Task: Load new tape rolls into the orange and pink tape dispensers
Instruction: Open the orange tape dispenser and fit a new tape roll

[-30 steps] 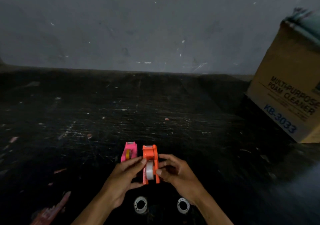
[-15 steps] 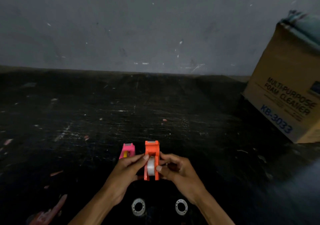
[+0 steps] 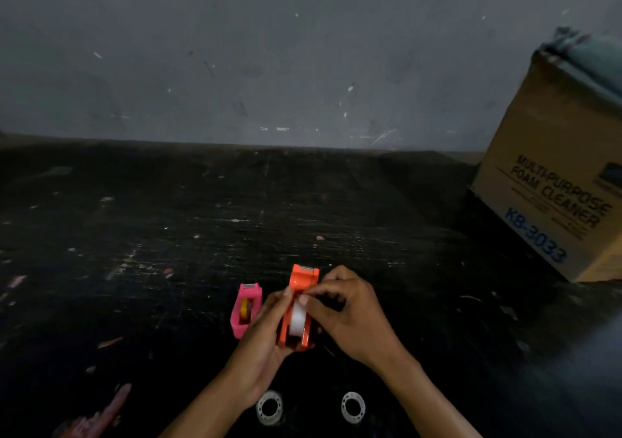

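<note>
Head view of a dark, scratched black surface (image 3: 202,235) set against a grey wall (image 3: 269,50). An orange plastic tape dispenser (image 3: 300,298) is held near the front edge between both hands, its cutter end pointing away from the person and a white roll of tape (image 3: 297,318) seated in its cradle. The left hand (image 3: 262,346) grips the dispenser's left side, thumb and fingers wrapped around the body from below and beside it. The right hand (image 3: 350,316) lies against the dispenser's right side, its thumb and forefinger pinched together over the top of the roll, just behind the cutter; whether a tape end lies between them cannot be told. Just to the left of the left hand, a pink plastic tape dispenser (image 3: 246,309) stands on the surface, apart from the orange one, with a small yellowish roll (image 3: 245,311) visible inside. Nearer the person, beneath the forearms, two clear empty tape cores lie flat: one (image 3: 269,406) under the left wrist, the other (image 3: 352,406) to its right. A brown cardboard box printed "MULTI-PURPOSE FOAM CLEANER" (image 3: 555,202) stands well apart at the far right.
</note>
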A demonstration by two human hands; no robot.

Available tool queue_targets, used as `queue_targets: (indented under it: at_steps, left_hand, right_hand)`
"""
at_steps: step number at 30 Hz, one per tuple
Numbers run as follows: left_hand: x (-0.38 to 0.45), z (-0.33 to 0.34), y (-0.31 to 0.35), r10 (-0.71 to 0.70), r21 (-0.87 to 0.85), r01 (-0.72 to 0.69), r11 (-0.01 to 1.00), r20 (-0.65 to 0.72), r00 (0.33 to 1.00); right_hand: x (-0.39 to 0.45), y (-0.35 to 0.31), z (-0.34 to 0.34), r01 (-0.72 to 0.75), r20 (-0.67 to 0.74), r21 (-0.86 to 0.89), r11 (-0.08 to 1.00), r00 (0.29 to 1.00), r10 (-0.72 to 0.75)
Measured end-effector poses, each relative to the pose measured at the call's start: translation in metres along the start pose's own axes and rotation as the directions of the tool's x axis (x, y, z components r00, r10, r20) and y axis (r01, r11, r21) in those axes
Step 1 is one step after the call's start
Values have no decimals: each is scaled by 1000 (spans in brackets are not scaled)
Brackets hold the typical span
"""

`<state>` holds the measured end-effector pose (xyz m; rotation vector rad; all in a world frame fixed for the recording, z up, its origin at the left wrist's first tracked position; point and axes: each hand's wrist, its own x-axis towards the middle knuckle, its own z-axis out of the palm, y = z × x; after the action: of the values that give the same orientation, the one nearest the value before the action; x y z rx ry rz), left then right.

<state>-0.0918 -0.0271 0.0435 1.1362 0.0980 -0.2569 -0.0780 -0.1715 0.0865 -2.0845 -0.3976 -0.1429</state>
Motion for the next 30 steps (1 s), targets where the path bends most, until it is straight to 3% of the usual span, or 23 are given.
queue_targets:
  at_steps: [6, 13, 16, 27, 30]
  left_hand:
    - [-10, 3, 2, 27, 49, -29, 998, 27, 999]
    - [-14, 8, 8, 36, 106, -41, 994, 46, 998]
    - [-15, 9, 10, 18, 134, -26, 991, 61, 998]
    - [-19, 10, 15, 39, 135, -49, 990, 76, 996]
    - [-20, 10, 17, 50, 131, -60, 990, 78, 996]
  right_hand:
    - [5, -2, 2, 8, 67, -18, 1000, 998, -6]
    - [3, -6, -2, 275, 27, -259, 926, 960, -278]
    - [3, -8, -3, 319, 35, -354, 879, 944, -329]
    - [34, -14, -20, 122, 12, -269, 955, 992, -123]
    - [45, -15, -24, 3, 98, -199, 980, 995, 17]
